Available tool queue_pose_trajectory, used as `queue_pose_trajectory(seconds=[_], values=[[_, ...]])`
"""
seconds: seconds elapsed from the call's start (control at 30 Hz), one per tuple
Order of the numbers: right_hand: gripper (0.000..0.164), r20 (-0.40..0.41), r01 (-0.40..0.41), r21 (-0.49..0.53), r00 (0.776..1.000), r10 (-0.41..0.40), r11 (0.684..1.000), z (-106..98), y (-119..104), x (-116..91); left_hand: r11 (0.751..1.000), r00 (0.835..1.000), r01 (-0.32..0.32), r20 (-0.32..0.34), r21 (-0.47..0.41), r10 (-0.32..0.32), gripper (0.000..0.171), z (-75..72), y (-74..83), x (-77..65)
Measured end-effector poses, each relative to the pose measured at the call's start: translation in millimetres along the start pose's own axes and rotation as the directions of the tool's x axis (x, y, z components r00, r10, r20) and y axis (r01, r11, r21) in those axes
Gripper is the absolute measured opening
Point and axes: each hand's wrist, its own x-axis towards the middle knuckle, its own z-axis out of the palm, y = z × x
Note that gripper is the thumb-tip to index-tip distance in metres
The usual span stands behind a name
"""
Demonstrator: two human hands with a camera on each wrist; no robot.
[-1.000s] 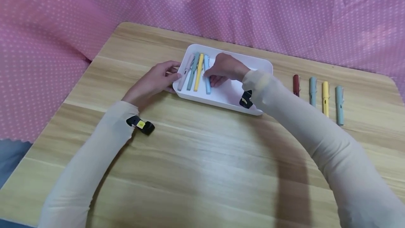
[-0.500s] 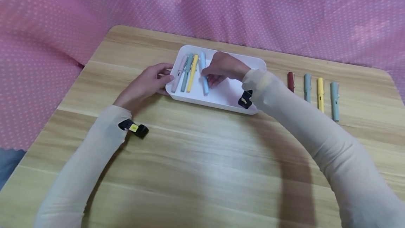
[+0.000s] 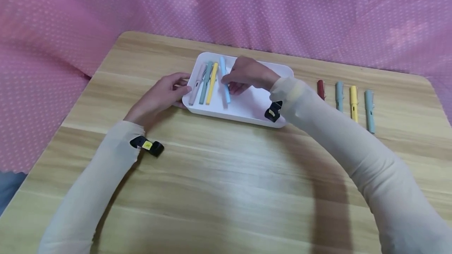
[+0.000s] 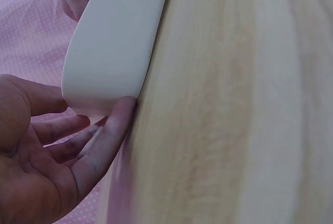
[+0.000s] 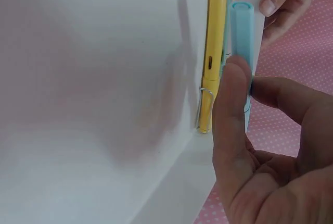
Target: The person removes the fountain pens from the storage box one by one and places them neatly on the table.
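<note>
Over the white tray [image 3: 255, 99], the right hand [image 3: 243, 74], the nearer one, pinches the light blue pen [image 3: 223, 67] between thumb and finger, its long axis running nearly 12 to 6 o'clock. A bare strip parts it from the yellow pen [image 3: 212, 84] at 9, with more tray floor showing at 4. Beyond, around 8, the left hand's [image 3: 162, 94] thumb and fingers grip the tray's end.

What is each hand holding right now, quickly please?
Left hand: closed, holding the white tray by one end.
Right hand: closed, holding the light blue pen.
</note>
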Motion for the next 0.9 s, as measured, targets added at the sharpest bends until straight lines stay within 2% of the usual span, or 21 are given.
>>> queue_pose_trajectory(seconds=[0.17,0.37,0.63,0.9], values=[[0.024,-0.018,0.036,0.012,0.999,-0.036,0.999,-5,-4,-8,0.999,1.000,-0.030,0.008,-0.030,0.030,0.051,-0.7,3.0,-2.6],[0.024,-0.025,0.046,0.045,0.999,-0.045,0.998,-11,-4,-16,0.998,1.000,-0.012,0.005,-0.065,0.013,0.051,0.1,3.5,-4.8],[0.026,-0.056,0.064,0.084,0.997,-0.060,0.994,-23,7,-30,0.999,1.000,-0.024,0.000,-0.042,0.024,0.051,0.5,1.2,-5.8],[0.027,-0.103,0.064,0.102,0.993,-0.054,0.993,-40,23,-56,0.999,1.000,-0.024,0.004,-0.030,0.024,0.051,1.4,1.8,-5.0]])
